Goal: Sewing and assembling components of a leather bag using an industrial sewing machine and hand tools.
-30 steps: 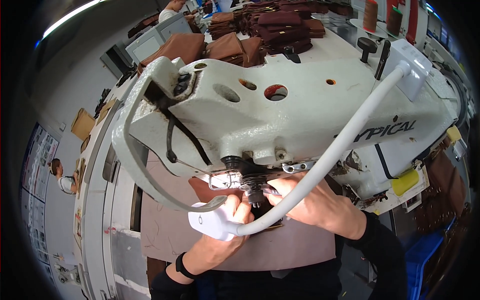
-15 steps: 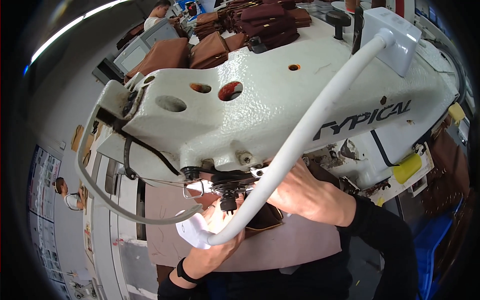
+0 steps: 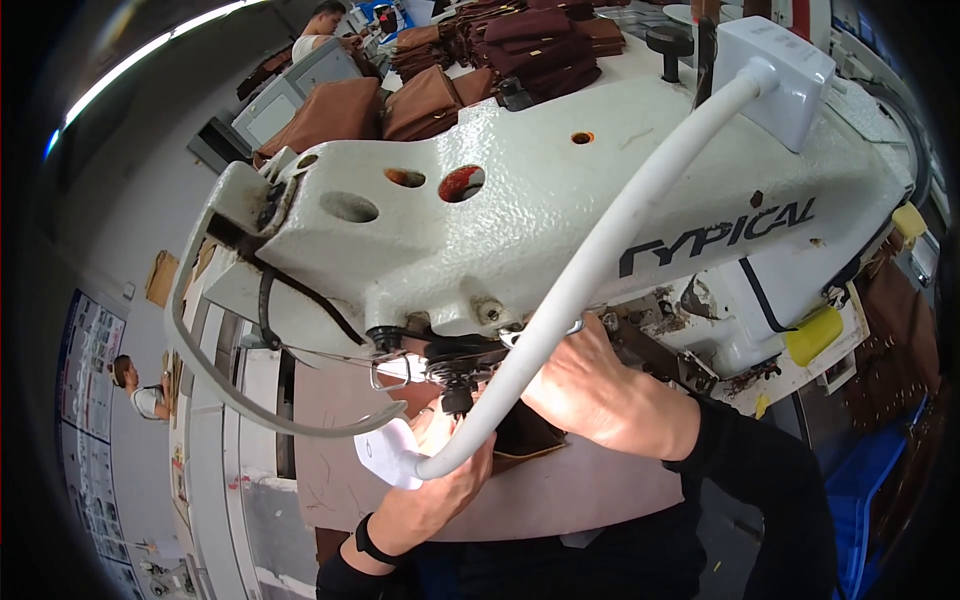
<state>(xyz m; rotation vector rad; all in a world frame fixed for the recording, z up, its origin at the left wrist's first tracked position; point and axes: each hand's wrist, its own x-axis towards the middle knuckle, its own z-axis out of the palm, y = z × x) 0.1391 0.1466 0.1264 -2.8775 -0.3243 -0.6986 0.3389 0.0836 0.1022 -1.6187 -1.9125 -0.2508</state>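
Note:
A white sewing machine (image 3: 520, 220) spans the view, a white gooseneck lamp (image 3: 600, 260) curving across it. My left hand (image 3: 440, 490) reaches from below behind the lamp head (image 3: 385, 450), its fingertips largely hidden near the black tension assembly (image 3: 455, 380). My right hand (image 3: 610, 395) is curled at that assembly, fingertips behind the lamp's arm; what it grips is hidden. Beneath both hands lie a dark brown piece with yellow edging (image 3: 530, 435) and a pinkish-tan sheet (image 3: 590, 500).
Stacked brown and maroon leather pieces (image 3: 540, 55) cover the bench behind. Two other people (image 3: 312, 45), (image 3: 145, 398) work at the back and far left. A blue plastic bin (image 3: 865, 500) and hanging brown material (image 3: 890, 310) are at right.
Since a second ago the view has shifted, so the machine sits further left and higher. My right hand's fingers have shifted slightly; both hands stay beneath the machine head.

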